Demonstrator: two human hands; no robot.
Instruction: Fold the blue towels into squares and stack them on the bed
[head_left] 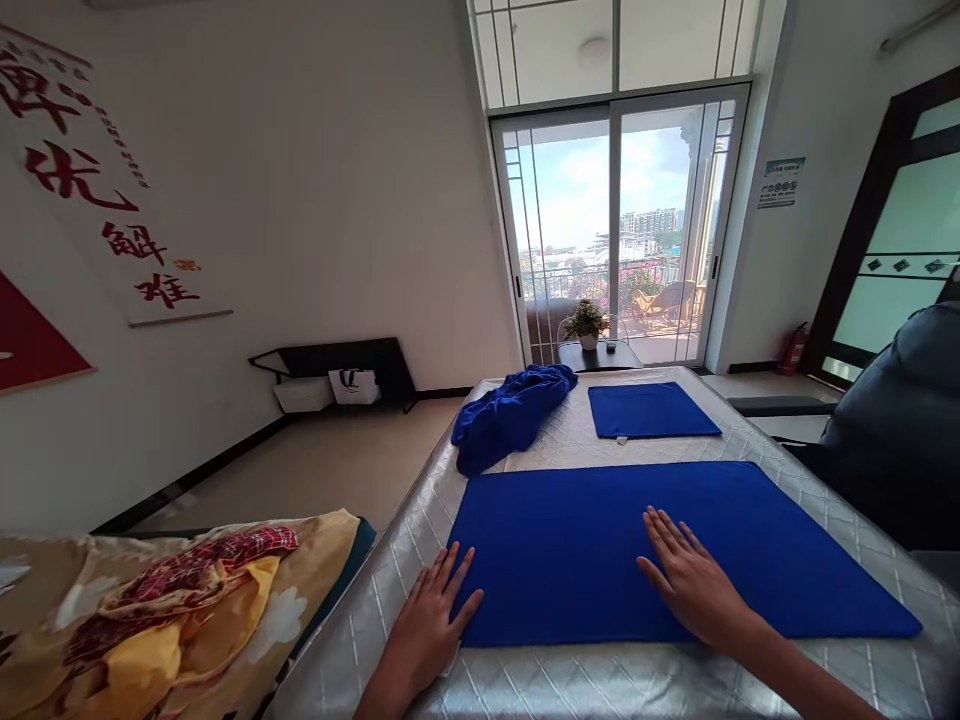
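Note:
A large blue cloth (pixel 570 560) lies flat and smooth on the silvery quilted mattress (pixel 405 600) in front of me. At its near left corner rests my left hand (pixel 427 610), fingers spread, partly on the cloth's edge. My right hand (pixel 686 575) lies flat on the middle right of the cloth with its fingers stretched out. Neither hand grips anything. Beyond it, a smaller folded blue cloth (pixel 651 410) with a white tag lies flat. To the left of that, a crumpled blue cloth (pixel 514 415) is heaped near the mattress's far left edge.
At lower left, another bed (pixel 292 590) holds rumpled red plaid and yellow cloths (pixel 195 610). A small black table (pixel 600 356) with a potted plant (pixel 586 322) stands past the mattress, before glass sliding doors. A dark bulky seat (pixel 892 430) borders the right side.

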